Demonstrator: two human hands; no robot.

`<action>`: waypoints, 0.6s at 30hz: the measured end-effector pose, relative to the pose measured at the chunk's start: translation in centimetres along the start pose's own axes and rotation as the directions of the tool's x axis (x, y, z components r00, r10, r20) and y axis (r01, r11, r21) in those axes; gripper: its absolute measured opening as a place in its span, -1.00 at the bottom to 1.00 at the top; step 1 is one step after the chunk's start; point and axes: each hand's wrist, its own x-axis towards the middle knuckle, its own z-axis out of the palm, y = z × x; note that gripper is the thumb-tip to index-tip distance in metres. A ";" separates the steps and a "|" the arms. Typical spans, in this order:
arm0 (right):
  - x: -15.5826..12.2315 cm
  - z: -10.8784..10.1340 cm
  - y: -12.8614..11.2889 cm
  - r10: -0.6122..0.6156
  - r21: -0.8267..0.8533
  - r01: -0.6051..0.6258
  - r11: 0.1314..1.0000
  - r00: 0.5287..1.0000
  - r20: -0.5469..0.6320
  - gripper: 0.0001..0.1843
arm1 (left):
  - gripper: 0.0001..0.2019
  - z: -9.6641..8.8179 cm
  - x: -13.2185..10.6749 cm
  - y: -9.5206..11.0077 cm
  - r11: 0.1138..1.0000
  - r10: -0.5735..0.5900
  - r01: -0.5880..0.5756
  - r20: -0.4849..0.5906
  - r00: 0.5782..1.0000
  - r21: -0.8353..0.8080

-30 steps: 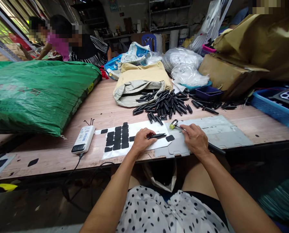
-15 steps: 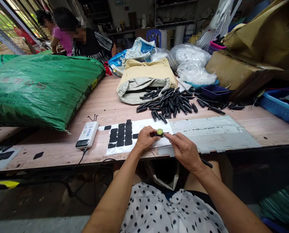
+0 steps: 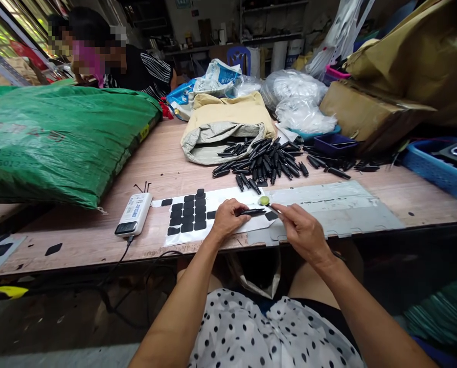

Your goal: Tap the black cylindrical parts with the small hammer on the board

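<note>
My left hand (image 3: 226,219) is closed on a slim black pen-like part (image 3: 252,211), pressing it down on a white backing sheet (image 3: 228,199) that carries several black adhesive pads (image 3: 188,217). My right hand (image 3: 303,230) grips the handle of a small hammer, whose yellow-green head (image 3: 264,201) hovers just above the tip of the black part. One loose black pad (image 3: 271,215) lies between my hands. Under the right hand lies a grey metal plate (image 3: 336,207).
A pile of black pen-like parts (image 3: 265,161) spills from a tan sack (image 3: 228,125). A white power bank (image 3: 133,214) with cable lies left, a big green sack (image 3: 60,138) beyond it. Cardboard boxes (image 3: 359,112), a blue bin (image 3: 435,168) and plastic bags sit right. Other people are at the far left.
The hammer head swung over onto the black part half a second ago, and now sits slightly back to the right of it. My left hand kept holding the part in place.
</note>
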 end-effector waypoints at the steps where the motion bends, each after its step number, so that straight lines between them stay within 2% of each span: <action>1: 0.4 -0.3 0.5 0.018 -0.013 -0.019 1.000 0.999 -0.037 -0.59 | -0.82 -0.1 0.0 0.0 1.000 0.004 -0.004 0.008 1.000 0.007; 5: 2.5 -0.8 3.5 0.077 -0.158 -0.095 0.983 0.990 -0.122 -0.64 | -0.80 -0.2 -0.1 0.3 0.999 0.001 -0.002 0.026 1.000 0.043; 10: 3.5 0.4 7.2 0.065 -0.311 -0.099 0.945 0.991 -0.117 -0.67 | -0.74 -0.3 -0.1 0.5 0.999 0.007 -0.009 0.042 0.999 0.039; 14: 3.2 1.3 7.8 0.021 -0.360 -0.070 0.930 0.990 -0.138 -0.67 | -0.72 -0.3 -0.1 0.5 0.997 0.019 -0.023 0.047 0.999 0.075; 18: 3.0 1.3 7.5 0.007 -0.390 -0.057 0.919 0.992 -0.128 -0.66 | -0.73 -0.3 -0.2 0.7 0.995 0.013 -0.018 0.052 0.999 0.103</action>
